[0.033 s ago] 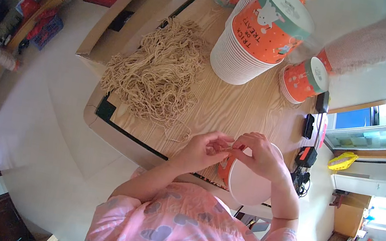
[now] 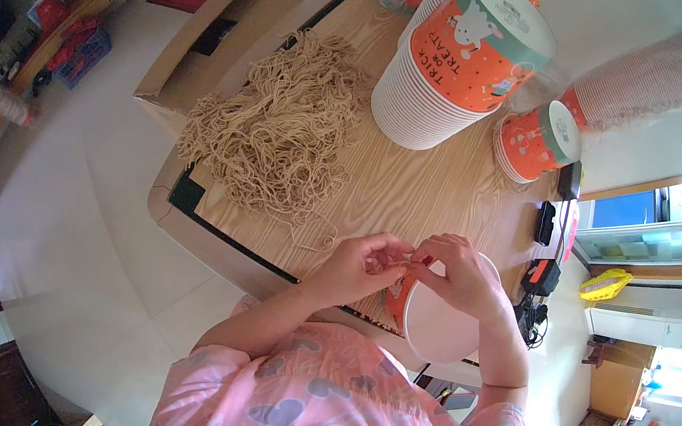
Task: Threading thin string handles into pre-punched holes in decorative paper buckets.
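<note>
My left hand [image 2: 362, 264] and my right hand [image 2: 456, 271] meet fingertip to fingertip over the rim of a paper bucket [image 2: 440, 327]. Both are closed in a pinch on a short bit of thin, pale cord [image 2: 406, 262], mostly hidden by the fingers. The bucket is orange outside and white inside, tilted with its mouth toward me at the table's front edge. To the left lies a big tangled heap of beige cord [image 2: 283, 126]. One loose strand from it curls on the table near my left hand.
A tall stack of upturned orange paper buckets [image 2: 458, 64] stands at the back of the wooden table [image 2: 397, 186]. A smaller stack [image 2: 538, 145] and a wrapped stack [image 2: 638, 80] are to its right. A cardboard box [image 2: 196, 62] adjoins the left edge. Black chargers [image 2: 540, 276] and cables lie right.
</note>
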The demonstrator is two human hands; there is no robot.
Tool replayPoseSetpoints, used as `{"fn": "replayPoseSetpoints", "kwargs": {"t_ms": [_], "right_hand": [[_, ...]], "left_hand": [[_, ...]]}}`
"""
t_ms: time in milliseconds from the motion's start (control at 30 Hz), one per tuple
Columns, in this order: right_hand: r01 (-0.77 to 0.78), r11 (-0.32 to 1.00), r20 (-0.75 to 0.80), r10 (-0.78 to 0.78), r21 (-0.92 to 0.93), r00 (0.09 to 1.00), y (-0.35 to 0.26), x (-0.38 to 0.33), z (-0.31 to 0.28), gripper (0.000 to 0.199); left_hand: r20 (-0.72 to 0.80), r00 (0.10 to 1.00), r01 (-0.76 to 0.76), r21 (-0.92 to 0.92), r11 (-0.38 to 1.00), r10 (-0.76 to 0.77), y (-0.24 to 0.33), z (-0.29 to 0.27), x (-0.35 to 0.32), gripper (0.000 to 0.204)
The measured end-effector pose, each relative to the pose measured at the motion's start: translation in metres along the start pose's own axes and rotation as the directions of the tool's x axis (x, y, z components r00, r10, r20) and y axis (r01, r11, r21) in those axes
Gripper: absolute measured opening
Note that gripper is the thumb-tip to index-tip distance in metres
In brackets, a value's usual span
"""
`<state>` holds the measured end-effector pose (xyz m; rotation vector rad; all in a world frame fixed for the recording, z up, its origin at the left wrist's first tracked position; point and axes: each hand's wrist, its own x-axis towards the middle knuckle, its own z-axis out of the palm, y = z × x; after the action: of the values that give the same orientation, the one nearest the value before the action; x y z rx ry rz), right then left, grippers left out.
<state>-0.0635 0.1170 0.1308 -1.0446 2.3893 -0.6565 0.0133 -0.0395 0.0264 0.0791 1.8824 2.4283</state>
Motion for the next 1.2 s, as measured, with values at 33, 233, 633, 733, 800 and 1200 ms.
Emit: {"fn": "replayPoseSetpoints", "kwargs": {"t_ms": [33, 233, 633, 733, 800, 1200], "right_hand": [[0.003, 1.000, 0.007, -0.003, -0.020, 1.000, 0.002, 0.000, 0.000, 0.015], [-0.015, 1.000, 0.018, 0.015, -0.019, 1.000, 0.001, 0.000, 0.001, 0.014], [-0.013, 1.000, 0.016, 0.013, 0.016, 1.000, 0.003, 0.000, 0.002, 0.013], [-0.011, 1.000, 0.014, 0.011, 0.014, 1.000, 0.003, 0.000, 0.002, 0.013], [-0.009, 1.000, 0.014, 0.009, 0.015, 1.000, 0.003, 0.000, 0.001, 0.014], [-0.038, 0.999, 0.011, 0.037, 0.034, 0.999, 0.000, 0.001, 0.001, 0.013]], "left_hand": [[0.001, 1.000, 0.000, 0.000, 1.000, 0.000, 0.001, 0.000, 0.001, 0.019], [-0.022, 0.999, 0.038, 0.212, 0.977, -0.034, 0.010, 0.002, 0.000, 0.017], [-0.062, 0.996, -0.042, 0.275, 0.961, 0.061, 0.007, 0.004, 0.000, 0.012], [-0.059, 0.994, -0.070, 0.266, 0.961, 0.089, 0.005, 0.004, 0.000, 0.011], [-0.063, 0.996, -0.050, 0.225, 0.973, 0.065, 0.006, 0.003, -0.001, 0.011], [-0.018, 0.999, 0.042, 0.144, 0.989, -0.040, 0.003, 0.004, 0.002, 0.012]]}}
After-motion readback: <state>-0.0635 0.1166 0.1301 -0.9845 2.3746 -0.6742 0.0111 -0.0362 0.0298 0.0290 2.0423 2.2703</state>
